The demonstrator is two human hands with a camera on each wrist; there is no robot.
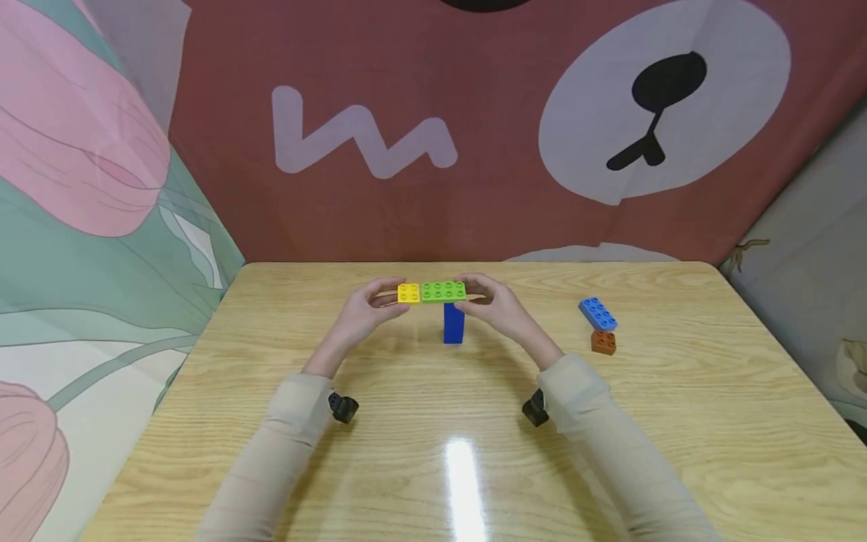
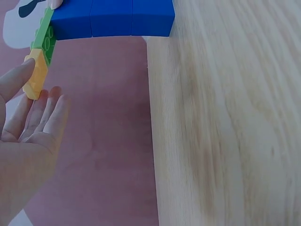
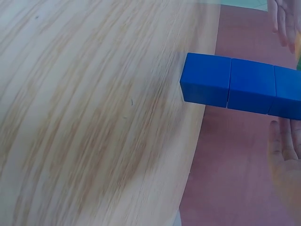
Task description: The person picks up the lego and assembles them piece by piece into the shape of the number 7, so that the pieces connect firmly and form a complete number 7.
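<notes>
A tower of several stacked blue blocks (image 2: 112, 19) stands upright on the table. Across its top lies a long green brick (image 1: 443, 292), studs up. My left hand (image 1: 366, 309) pinches a small yellow brick (image 1: 409, 293) between thumb and fingers, close by the green brick's left end. In the left wrist view the yellow brick (image 2: 36, 77) overlaps the green one (image 2: 44, 37). My right hand (image 1: 496, 305) grips the green brick's right end, thumb at the near side and fingers at the far side. The right wrist view shows its fingers (image 3: 288, 150) beside the tower.
To the right on the wooden table (image 1: 433, 391) lie a lighter blue studded brick (image 1: 598, 313) and a small brown brick (image 1: 603, 342), close together. A printed cloth (image 1: 406, 211) hangs behind the table's far edge. Small black devices sit at both wrists.
</notes>
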